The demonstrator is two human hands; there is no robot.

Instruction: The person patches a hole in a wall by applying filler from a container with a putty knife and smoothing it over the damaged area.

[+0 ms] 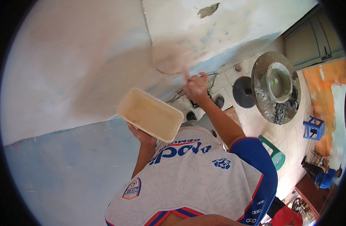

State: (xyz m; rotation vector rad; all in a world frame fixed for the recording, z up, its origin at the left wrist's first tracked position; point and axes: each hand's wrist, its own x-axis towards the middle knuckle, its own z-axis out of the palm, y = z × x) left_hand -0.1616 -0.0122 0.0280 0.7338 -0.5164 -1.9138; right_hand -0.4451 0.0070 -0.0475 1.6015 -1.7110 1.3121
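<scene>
My left hand [143, 136] grips a shallow rectangular cream tub [150, 113] from below, tilted so that its inside faces up. Pale residue coats the tub's inner walls. To the right of the tub, my right hand [196, 89] is raised near the wall [105, 56]. Its fingers look partly curled, but motion smears them, and whether anything thin is in them cannot be made out. The wall carries a whitish patchy coat over light blue, with a chipped spot [208, 10] high up.
A thin cable [148, 34] runs down the wall. On the right, a round table [260, 69] bears a whitish-smeared basin [270, 84] and dark crumpled material. A green stool [277, 158] and a blue stool [314, 127] stand on tiles. A person in blue [325, 178] is farther off.
</scene>
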